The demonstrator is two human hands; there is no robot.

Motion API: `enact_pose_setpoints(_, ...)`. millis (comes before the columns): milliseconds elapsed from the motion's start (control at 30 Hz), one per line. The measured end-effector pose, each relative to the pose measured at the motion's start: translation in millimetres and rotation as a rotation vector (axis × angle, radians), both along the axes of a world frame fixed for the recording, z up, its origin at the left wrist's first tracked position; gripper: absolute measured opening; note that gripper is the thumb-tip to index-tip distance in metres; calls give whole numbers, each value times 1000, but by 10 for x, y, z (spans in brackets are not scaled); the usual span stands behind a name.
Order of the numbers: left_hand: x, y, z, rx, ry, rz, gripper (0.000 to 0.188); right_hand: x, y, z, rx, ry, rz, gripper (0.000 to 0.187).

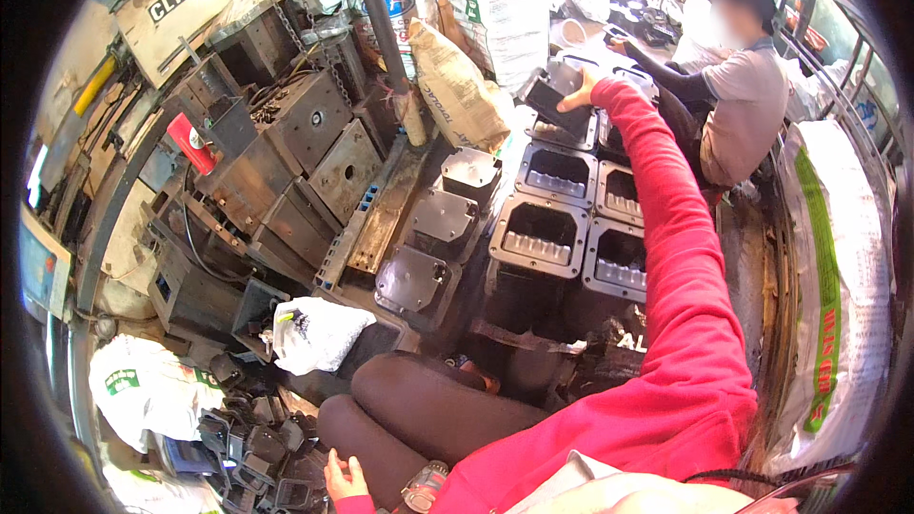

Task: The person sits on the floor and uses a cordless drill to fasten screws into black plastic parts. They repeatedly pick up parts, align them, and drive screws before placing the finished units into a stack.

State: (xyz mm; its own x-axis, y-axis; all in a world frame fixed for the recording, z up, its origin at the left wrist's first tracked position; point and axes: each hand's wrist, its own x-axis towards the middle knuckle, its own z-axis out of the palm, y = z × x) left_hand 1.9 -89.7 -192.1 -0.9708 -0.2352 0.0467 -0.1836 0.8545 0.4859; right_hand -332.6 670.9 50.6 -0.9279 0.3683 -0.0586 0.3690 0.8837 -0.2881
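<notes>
A stack of heavy steel mould blocks (286, 162) fills the left of the cluttered floor, with white sacks (838, 295) along the right side. In the middle stand rows of open black plastic housings (539, 238), with capped ones (440, 219) beside them. A seated co-worker (733, 105) works at the far end. The right hand (583, 88), reaching out in a red sleeve, grasps one black housing (552, 95), tilted above the far row. The left hand (345, 481) rests loosely curled and empty by the knee, near small black parts (257, 447).
</notes>
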Motion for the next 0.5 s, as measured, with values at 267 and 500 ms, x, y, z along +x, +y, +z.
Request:
enact_pose_setpoints(267, 22, 305, 355, 16, 14, -110, 50, 1122, -1976, 296, -95, 232, 888, 97)
enact_pose_setpoints(500, 508, 522, 805, 318, -175, -582, 36, 1931, -4097, -515, 126, -231, 1334, 103)
